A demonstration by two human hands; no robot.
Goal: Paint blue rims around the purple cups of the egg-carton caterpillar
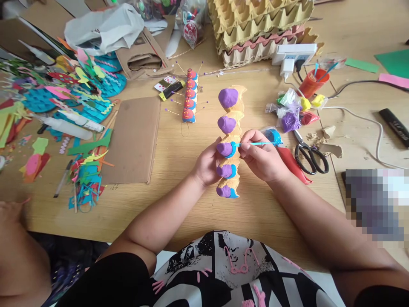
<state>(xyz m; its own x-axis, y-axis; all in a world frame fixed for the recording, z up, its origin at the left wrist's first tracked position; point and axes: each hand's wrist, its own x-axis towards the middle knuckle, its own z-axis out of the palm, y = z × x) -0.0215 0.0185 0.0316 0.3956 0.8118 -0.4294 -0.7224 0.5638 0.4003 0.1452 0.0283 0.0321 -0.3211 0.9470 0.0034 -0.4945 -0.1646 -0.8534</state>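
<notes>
My left hand (209, 164) grips the left side of an egg carton strip (240, 102), its fingers partly hidden behind it. Purple clay covers the strip's bumps, and blue clay lies beside the purple on the lower three. Pinched in my right hand (263, 157) is a thin light-blue stick (260, 143), its tip against the blue clay (233, 147) on the middle bump. A bag of blue clay (274, 135) lies just beyond that hand. Farther back stands a finished-looking red and blue caterpillar (191, 96) with pins along its sides.
Black-handled scissors (309, 155), a red packet (294, 164) and bagged clay (291, 119) lie to the right. Behind them are an orange cup (315, 83), a power strip (295, 51) and stacked egg trays (258, 30). Cardboard (132, 136) and paper scraps (87, 170) lie left, near another person's arm (19, 251).
</notes>
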